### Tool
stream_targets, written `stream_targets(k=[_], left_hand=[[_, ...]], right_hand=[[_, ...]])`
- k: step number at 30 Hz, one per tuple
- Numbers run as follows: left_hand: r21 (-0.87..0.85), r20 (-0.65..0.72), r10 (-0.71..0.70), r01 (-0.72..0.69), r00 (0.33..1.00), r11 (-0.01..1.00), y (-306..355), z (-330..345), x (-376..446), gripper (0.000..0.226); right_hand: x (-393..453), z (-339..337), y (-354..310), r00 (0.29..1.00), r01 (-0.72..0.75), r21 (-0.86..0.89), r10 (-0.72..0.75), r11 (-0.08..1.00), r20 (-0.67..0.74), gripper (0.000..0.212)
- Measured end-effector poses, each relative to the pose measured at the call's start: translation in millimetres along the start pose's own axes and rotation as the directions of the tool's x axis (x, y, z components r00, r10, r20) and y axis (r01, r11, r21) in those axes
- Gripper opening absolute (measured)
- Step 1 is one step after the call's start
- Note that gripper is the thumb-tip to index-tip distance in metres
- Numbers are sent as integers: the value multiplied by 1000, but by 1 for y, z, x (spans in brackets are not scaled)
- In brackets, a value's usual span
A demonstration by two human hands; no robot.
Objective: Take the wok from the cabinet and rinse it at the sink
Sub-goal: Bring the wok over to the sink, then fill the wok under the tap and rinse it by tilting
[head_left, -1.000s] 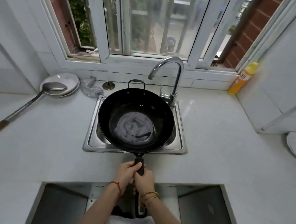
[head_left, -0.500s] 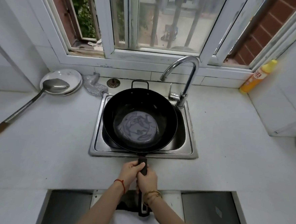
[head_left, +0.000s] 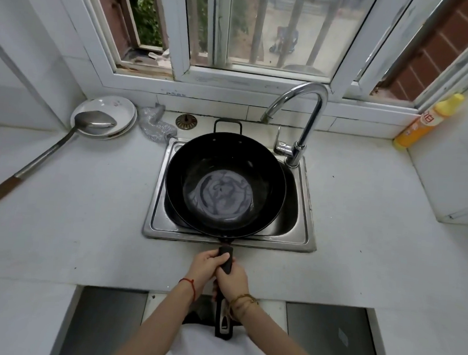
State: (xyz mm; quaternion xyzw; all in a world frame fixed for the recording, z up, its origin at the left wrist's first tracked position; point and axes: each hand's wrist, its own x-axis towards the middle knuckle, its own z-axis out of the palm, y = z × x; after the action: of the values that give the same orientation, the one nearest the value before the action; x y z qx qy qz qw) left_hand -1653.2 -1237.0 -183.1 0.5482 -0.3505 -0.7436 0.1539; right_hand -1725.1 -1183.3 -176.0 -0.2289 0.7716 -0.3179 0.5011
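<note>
Far left, on the white stone desk (head_left: pixel 91 222): long steel ladle with a brown wooden handle (head_left: pixel 38 161), its bowl resting in a stack of white round plates (head_left: pixel 113 108) near the back wall. Just right of the plates: crumpled silvery scouring pad (head_left: pixel 154 127), then a small round brass-coloured drain strainer (head_left: pixel 186 121), both behind the sink's left corner.

Centre: rectangular stainless steel sink (head_left: pixel 306 210) set into the desk. Large round black wok with a long black handle (head_left: pixel 225 183) sits over the basin, shifted toward its left side, covering most of it. A grey swirled patch, water or residue, cannot tell which, lies in the wok's bottom. Small loop handle at the far rim points to the window. Long handle reaches out over the sink's near edge.

Left hand (head_left: pixel 207 268) grips the handle from the left, fingers (head_left: pixel 217 257) curled tight around it; red string on the wrist. Right hand (head_left: pixel 234 281) wraps the handle just behind the left hand, fingers closed around it; gold bangles on the wrist.

Right of the wok: curved chrome gooseneck tap (head_left: pixel 304 118), spout arching left over the wok's far right rim. No stream visible.

Far right, back corner: orange plastic bottle with a yellow cap (head_left: pixel 428 121), leaning against the wall.
</note>
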Motion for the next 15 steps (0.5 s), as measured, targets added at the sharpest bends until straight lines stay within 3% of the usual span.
stream_targets(k=[3, 8, 11, 15], left_hand=[[-61, 8, -33, 33, 999, 998, 0, 1, 0, 26], [-133, 33, -89, 92, 996, 987, 0, 6, -4, 23], [-192, 43, -122, 128, 992, 973, 1, 12, -3, 24], [-225, 54, -152, 160, 987, 961, 6, 21, -4, 24]], right_hand=[[10, -13, 2, 988, 82, -200, -54, 976, 141, 9], [22, -56, -2, 919, 81, -286, 40, 955, 393, 32], [31, -89, -19, 942, 145, -305, -37, 941, 333, 30], [59, -121, -44, 967, 246, -271, -254, 930, 7, 33]])
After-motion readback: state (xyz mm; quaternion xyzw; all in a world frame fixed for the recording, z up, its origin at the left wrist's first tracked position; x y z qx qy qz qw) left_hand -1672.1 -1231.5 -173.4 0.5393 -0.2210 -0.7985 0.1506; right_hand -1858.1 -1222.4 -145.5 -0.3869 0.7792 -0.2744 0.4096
